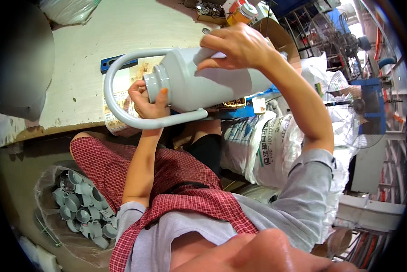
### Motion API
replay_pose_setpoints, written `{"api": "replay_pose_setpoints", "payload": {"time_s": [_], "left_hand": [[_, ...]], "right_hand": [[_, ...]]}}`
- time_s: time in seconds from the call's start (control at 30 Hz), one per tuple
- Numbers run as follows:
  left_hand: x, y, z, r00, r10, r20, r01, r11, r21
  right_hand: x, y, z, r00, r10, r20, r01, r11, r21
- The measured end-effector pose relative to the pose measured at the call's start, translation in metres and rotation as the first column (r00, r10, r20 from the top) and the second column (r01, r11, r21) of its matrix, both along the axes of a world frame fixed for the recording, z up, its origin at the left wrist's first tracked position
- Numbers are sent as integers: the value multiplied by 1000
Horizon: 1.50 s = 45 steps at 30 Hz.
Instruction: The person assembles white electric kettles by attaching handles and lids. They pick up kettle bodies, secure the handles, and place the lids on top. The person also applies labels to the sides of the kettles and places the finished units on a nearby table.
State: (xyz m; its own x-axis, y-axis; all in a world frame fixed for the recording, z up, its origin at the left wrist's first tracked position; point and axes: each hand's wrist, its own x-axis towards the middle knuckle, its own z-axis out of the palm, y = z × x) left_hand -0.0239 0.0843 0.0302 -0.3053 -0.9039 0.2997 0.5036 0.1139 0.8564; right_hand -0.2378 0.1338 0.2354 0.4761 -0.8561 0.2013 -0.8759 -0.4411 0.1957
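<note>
A pale grey plastic jug (pixel 212 84) with a big looped handle (pixel 115 86) is held on its side above the edge of a worn white table (pixel 81 54). My right hand (pixel 235 45) grips the jug's body from above. My left hand (pixel 146 97) is closed around the jug's threaded neck (pixel 157 84), thumb on the front of it. Whether a cap sits under the fingers is hidden.
A clear bag of several grey caps (pixel 79 211) sits on the floor at lower left. White printed sacks (pixel 267 145) stand to the right. A blue tool (pixel 110 62) lies on the table; small boxes and bottles (pixel 235 13) crowd the far edge. Metal racks stand far right.
</note>
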Motion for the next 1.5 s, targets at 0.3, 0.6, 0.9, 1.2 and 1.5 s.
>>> {"api": "replay_pose_setpoints", "payload": {"time_s": [0.3, 0.6, 0.9, 1.2, 1.5], "left_hand": [[-5, -17, 39, 945, 326, 25, -326, 945, 20], [145, -80, 29, 822, 529, 209, -528, 847, -69], [258, -65, 21, 802, 568, 187, -577, 817, -9], [298, -66, 3, 819, 549, 166, -568, 817, 98], [306, -71, -12, 763, 611, 210, -637, 766, 90]], "right_hand": [[5, 44, -2, 990, 55, 133, 51, 730, -682], [-6, 171, -177, 499, -559, 662, 644, 750, 148], [-32, 149, -195, 457, -654, 603, 483, 752, 449], [25, 151, -163, 351, -534, 769, 673, 715, 190], [61, 35, -81, 307, -211, 928, 549, 835, 9]]}}
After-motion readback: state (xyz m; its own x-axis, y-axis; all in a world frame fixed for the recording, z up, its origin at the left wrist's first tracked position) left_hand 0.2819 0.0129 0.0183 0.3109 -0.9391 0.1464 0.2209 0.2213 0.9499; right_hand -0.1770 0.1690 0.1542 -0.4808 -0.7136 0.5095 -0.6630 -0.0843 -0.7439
